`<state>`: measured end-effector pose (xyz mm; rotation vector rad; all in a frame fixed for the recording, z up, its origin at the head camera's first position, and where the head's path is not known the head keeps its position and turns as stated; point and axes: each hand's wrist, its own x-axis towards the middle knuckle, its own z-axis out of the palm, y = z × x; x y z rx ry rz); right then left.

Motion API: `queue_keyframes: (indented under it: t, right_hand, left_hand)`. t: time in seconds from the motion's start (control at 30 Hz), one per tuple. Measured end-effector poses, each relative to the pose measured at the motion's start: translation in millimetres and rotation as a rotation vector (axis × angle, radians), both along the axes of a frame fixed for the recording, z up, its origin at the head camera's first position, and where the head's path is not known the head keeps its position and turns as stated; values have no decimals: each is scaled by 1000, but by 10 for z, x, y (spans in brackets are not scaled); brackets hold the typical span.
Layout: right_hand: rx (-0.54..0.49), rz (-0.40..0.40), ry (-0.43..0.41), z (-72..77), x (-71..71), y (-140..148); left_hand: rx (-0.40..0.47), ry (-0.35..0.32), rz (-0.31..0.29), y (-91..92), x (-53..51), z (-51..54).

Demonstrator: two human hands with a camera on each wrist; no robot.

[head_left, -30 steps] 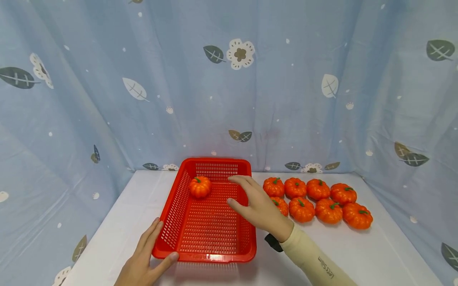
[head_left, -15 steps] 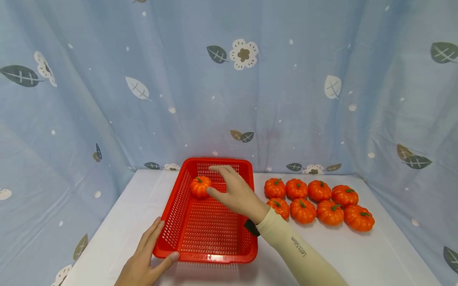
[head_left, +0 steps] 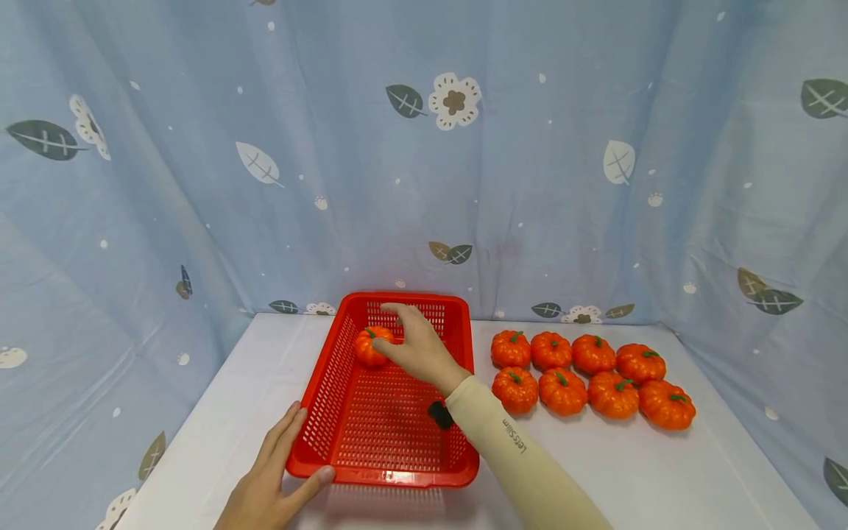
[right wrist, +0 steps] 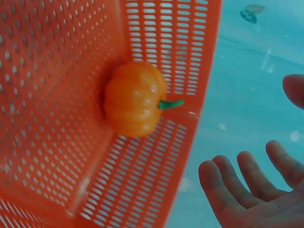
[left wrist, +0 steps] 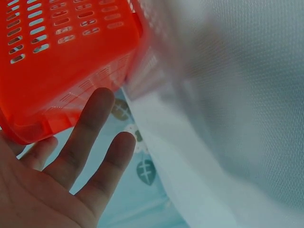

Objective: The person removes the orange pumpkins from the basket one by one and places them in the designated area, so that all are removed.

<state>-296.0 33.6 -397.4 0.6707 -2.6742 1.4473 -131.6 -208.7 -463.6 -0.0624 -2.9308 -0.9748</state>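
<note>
A red perforated plastic basket [head_left: 391, 478] stands on the white table with one small orange pumpkin [head_left: 367, 353] in its far left corner. The right wrist view shows that pumpkin [right wrist: 133, 99] resting in the corner, its green stem sticking out to the side. My right hand [head_left: 424, 357] hovers above the basket beside the pumpkin, thumb and fingers spread apart and holding nothing. At the basket's near left corner, my left hand [head_left: 268, 475] touches the rim with straight fingers. The left wrist view shows its fingers [left wrist: 78, 140] beside the basket's outer wall [left wrist: 85, 42].
Several orange pumpkins [head_left: 563, 391] with green stems sit in two rows on the table right of the basket. A blue curtain [head_left: 358, 162] with leaf and flower prints hangs behind and along the sides of the white table [head_left: 596, 471].
My right hand has moved left across the basket, from its right side to beside the pumpkin inside. The left hand stays at the near left corner, and the pumpkins keep their places.
</note>
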Motion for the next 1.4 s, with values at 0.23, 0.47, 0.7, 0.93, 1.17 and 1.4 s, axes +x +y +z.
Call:
queue_keyframes:
  t: [0.23,0.47,0.7,0.93,1.17,1.4]
  right_hand:
    - [-22,-12,-86,-187,-97,-129]
    - [87,-28,-77,-364,-201,-230]
    - [176,-50,-88,-483,-249,-250]
    - [239,-23,-119,-560,-298,-267]
    - [243,-6,-116,-619,-322,-288]
    - [258,-8,-124,-660,-355,-304]
  left_hand:
    - [-6,1,3,1,-2,4]
    - [-5,23,-3,10,-2,-22]
    - [-9,28,-8,14,-17,-18]
    - [-8,17,0,18,-12,-29]
    - [-9,0,10,14,-10,-26]
    - [-13,13,5,8,-16,-40]
